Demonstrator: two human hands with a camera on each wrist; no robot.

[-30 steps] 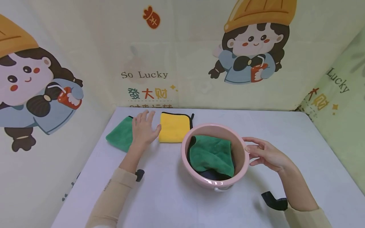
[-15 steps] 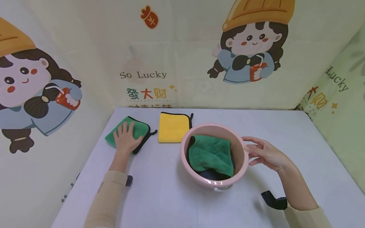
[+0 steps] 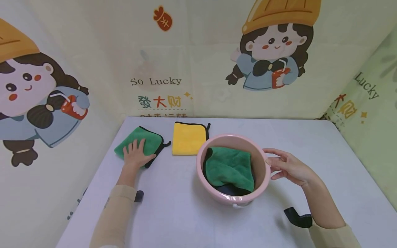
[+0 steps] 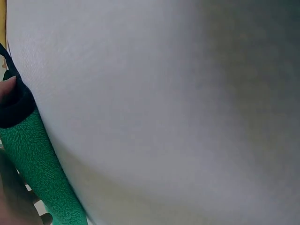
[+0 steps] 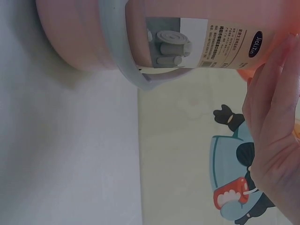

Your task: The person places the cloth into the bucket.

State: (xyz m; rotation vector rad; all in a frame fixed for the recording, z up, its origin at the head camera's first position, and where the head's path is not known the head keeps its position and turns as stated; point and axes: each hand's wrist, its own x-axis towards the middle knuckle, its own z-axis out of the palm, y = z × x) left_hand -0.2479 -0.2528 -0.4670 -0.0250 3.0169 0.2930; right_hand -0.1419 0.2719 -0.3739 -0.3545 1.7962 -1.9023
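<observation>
My left hand [image 3: 135, 157] lies with fingers spread over the near part of a green folded towel [image 3: 151, 140] with black trim. In the left wrist view the thumb [image 4: 7, 88] touches the towel's black edge, and part of the hand shows at its green side. My right hand [image 3: 291, 167] is at the right side of a pink bucket [image 3: 203, 179]. Its fingertips touch the rim, and in the right wrist view the fingers [image 5: 276, 89] stretch along the outer wall. Another green towel [image 3: 229, 165] with a dark underside lies inside the bucket.
A yellow folded towel [image 3: 187, 139] with black trim lies behind the bucket, partly overlapped by its rim. The bucket's pale handle [image 5: 115, 42] hangs down. The white table [image 3: 173, 206] ends at a printed cloth backdrop [image 3: 204, 69].
My left hand has moved left from above the towel's right part, come down on it, then slid slightly toward me. The right hand and the bucket have stayed in place.
</observation>
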